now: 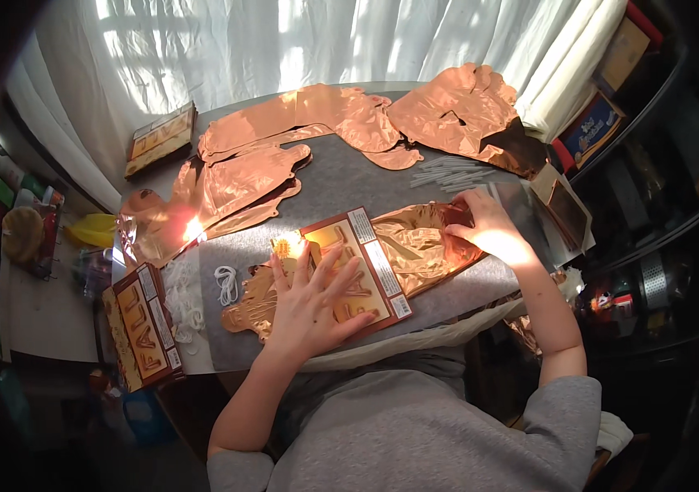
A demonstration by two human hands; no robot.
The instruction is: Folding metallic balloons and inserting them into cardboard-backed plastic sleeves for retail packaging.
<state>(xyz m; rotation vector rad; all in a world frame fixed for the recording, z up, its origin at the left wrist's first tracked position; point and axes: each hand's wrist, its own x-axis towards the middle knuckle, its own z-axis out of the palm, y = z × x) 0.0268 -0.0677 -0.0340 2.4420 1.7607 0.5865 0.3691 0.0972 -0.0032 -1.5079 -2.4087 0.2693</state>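
Clock centred on the printed card, twelve toward the curtain.

Printed card point(375, 283): lying tilted on the grey tabletop point(341, 182), near its close edge; red-brown border, white label strip running down the three o'clock side.

Left hand point(313, 305): pressing down over the card from seven o'clock, palm low, fingers spreading apart.

Right hand point(490, 231): reaching in at two o'clock, touching the far end of a crinkled copper foil bundle point(415, 244), which is jutting out beside the card. Thumb and fingers are curling at that end; cannot tell whether they are pinching the foil.

A smaller foil part point(245, 310) is showing at nine, just beyond the left hand; cannot tell if it is joining the bundle.

Surroundings: a white cord coil point(226, 284) is lying at nine, a white stringy tangle point(186, 299) farther out. One printed package point(145, 328) is resting at eight, another point(161, 141) at ten. Flat copper foil shapes are spreading at ten point(231, 187), eleven point(276, 121) and one point(456, 107). Pale sticks point(450, 175) are lying loosely between one and two. The white curtain point(235, 41) is hanging at twelve, glowing.
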